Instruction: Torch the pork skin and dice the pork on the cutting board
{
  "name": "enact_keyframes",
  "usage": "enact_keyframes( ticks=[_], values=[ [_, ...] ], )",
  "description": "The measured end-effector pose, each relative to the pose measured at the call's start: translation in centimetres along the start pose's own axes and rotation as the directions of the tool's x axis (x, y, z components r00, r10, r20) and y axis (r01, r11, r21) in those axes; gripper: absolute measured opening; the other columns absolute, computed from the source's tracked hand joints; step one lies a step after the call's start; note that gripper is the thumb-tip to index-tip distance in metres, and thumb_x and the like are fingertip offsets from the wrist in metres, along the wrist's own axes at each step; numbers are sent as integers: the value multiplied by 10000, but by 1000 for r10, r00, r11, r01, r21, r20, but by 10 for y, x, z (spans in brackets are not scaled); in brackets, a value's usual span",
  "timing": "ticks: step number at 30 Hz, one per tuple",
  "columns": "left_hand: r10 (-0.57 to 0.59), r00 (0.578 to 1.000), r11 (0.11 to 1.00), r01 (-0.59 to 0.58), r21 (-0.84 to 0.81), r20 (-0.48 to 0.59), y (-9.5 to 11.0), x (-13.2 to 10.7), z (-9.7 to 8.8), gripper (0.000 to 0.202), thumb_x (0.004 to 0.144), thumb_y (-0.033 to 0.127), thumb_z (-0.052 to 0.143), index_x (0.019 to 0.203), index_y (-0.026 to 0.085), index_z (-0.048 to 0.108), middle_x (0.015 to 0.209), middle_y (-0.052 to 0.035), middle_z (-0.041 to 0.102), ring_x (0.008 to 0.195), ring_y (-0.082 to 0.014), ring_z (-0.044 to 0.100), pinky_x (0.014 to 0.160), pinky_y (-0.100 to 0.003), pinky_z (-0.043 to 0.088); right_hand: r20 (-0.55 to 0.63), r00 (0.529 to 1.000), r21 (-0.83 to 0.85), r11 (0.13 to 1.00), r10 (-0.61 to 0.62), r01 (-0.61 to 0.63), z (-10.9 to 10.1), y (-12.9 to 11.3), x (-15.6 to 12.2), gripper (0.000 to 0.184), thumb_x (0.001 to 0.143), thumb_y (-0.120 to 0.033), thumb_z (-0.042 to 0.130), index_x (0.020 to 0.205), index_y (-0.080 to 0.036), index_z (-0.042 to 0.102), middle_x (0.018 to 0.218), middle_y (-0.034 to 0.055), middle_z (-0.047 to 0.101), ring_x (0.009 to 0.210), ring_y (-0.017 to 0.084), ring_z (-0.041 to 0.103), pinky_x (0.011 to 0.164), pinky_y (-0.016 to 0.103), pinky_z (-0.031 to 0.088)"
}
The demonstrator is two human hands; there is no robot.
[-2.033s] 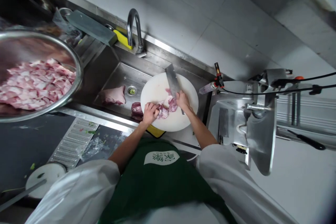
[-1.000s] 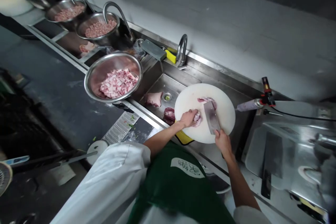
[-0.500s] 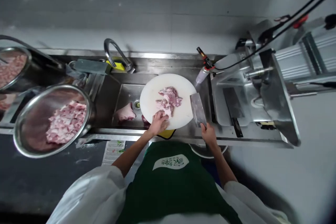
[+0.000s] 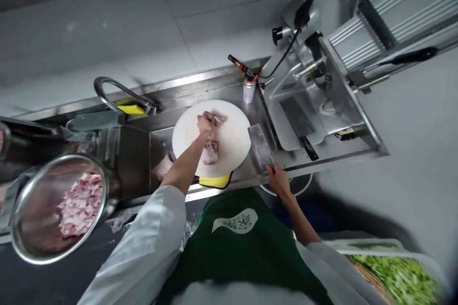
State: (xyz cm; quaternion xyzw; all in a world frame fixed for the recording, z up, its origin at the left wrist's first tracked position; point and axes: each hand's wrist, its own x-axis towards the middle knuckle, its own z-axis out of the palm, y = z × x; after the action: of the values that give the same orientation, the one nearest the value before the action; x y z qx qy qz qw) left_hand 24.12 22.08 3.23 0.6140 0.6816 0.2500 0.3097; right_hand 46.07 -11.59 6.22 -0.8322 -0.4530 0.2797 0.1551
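Observation:
A round white cutting board (image 4: 236, 140) lies across the sink. On its far half my left hand (image 4: 205, 126) is closed on a piece of raw meat (image 4: 217, 119), partly hidden by the fingers. A second meat piece (image 4: 210, 154) rests on the board nearer to me, just below that wrist. My right hand (image 4: 279, 182) is wrapped round the handle of a cleaver (image 4: 261, 147). Its broad blade lies flat at the right edge of the board, apart from the meat.
A steel bowl of cut meat (image 4: 81, 205) stands at left. More meat (image 4: 162, 167) lies in the sink near the tap (image 4: 121, 93). Behind the board is a blowtorch (image 4: 248, 86); at right, a slicer (image 4: 343, 90) with another cleaver (image 4: 296, 121). A yellow cloth (image 4: 216, 181) shows under the board.
My left hand has moved from the board's near edge to its far half, onto a meat piece. The meat is now in separate parts. The view has turned; the right hand keeps the cleaver.

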Motion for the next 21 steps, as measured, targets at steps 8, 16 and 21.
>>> enact_keyframes(
  ticks=[8, 16, 21],
  values=[
    [131, 979, 961, -85, -264, 159, -25, -41, -42, 616, 830, 579, 740, 1321, 252, 560, 1053, -99, 693, 925, -238, 682, 806, -388, 590, 23, 998, 91, 994, 60, -62, 4, 17, -17, 233, 1014, -357, 456, 939, -208, 618, 754, 78, 679, 741, 253, 645, 652, 304, 355],
    [294, 937, 894, -339, 292, 189, -84, -141, -65, 440, 778, 309, 756, 1198, 208, 675, 1249, -176, 686, 1214, -380, 612, 1051, -538, 479, 40, 999, 21, 1000, -15, 14, 9, 19, -5, 227, 1017, -340, 469, 883, -219, 607, 768, 82, 686, 739, 242, 639, 682, 304, 350],
    [41, 995, 977, -58, -204, -86, -66, -101, -74, 301, 837, 366, 652, 1074, 182, 626, 1023, -107, 722, 920, -251, 701, 881, -397, 565, 74, 994, -17, 997, -78, 79, 6, 8, 7, 245, 1037, -359, 458, 938, -207, 622, 819, 94, 707, 776, 241, 649, 684, 294, 344]
  ],
)
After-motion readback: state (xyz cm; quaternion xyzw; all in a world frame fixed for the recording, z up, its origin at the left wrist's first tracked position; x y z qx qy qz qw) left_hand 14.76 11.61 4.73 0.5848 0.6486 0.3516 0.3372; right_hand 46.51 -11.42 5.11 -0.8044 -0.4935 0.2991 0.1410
